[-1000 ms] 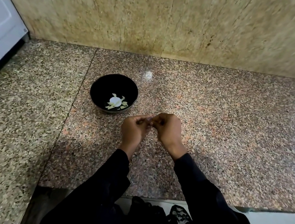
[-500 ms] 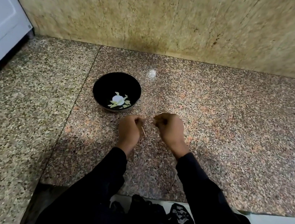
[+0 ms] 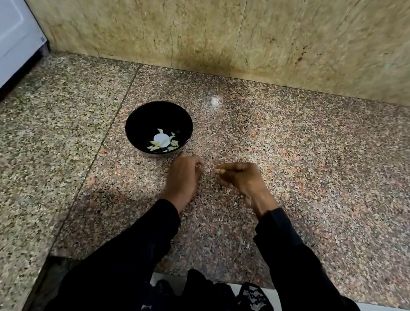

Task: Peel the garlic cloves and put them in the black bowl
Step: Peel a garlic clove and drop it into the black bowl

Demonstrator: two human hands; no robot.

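Note:
The black bowl [image 3: 138, 117] stands on the granite counter and holds several peeled garlic cloves [image 3: 154, 148] around a white glare spot. My left hand [image 3: 182, 176] hovers just right of the bowl's near rim. Its fingers are curled round a garlic clove [image 3: 199, 165], of which only a pale bit shows. My right hand [image 3: 239, 178] is a short gap to the right, with thumb and fingers pinching a small pale piece of garlic skin [image 3: 219, 169]. The two hands do not touch.
The speckled granite counter [image 3: 313, 183] runs to a stone wall at the back and to a front edge near my body. A white appliance [image 3: 0, 47] stands at the far left. A seam crosses the counter left of the bowl.
My hands were joined over the clove one second ago and have pulled apart. The left hand has moved left toward the bowl and the right hand has drawn away to the right.

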